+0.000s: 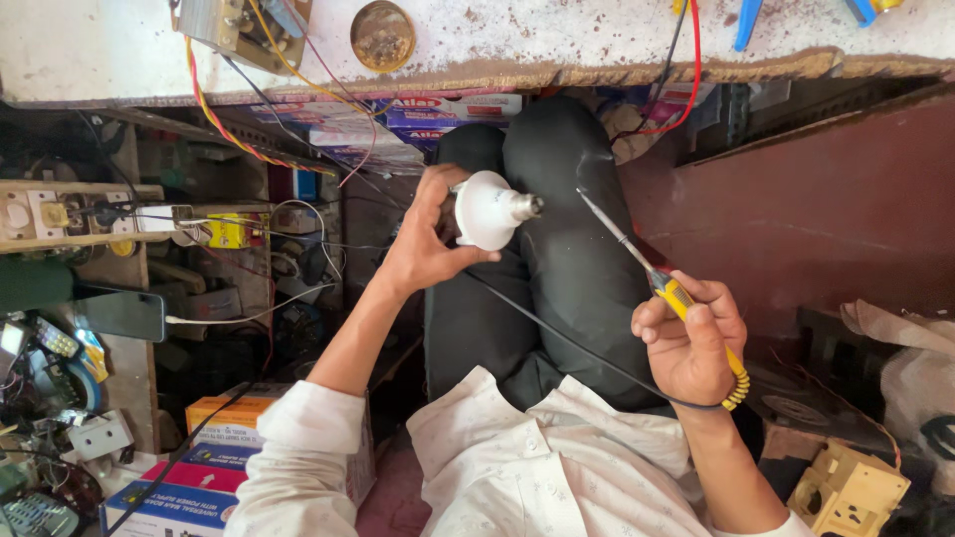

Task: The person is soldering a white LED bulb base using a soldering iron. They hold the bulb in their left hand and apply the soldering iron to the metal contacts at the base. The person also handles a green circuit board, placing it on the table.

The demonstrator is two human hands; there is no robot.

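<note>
One white bulb (489, 209), one yellow-handled soldering iron (665, 288), one round tin (383, 35), two hands.

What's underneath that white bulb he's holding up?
Below the white bulb, held in the left hand, lie the person's knees in black trousers and a thin black cord. The floor beneath is covered by the legs.

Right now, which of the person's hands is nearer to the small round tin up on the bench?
Left. The left hand, holding the white bulb, sits just below the round tin; the right hand, gripping the soldering iron, is lower and farther right.
</note>
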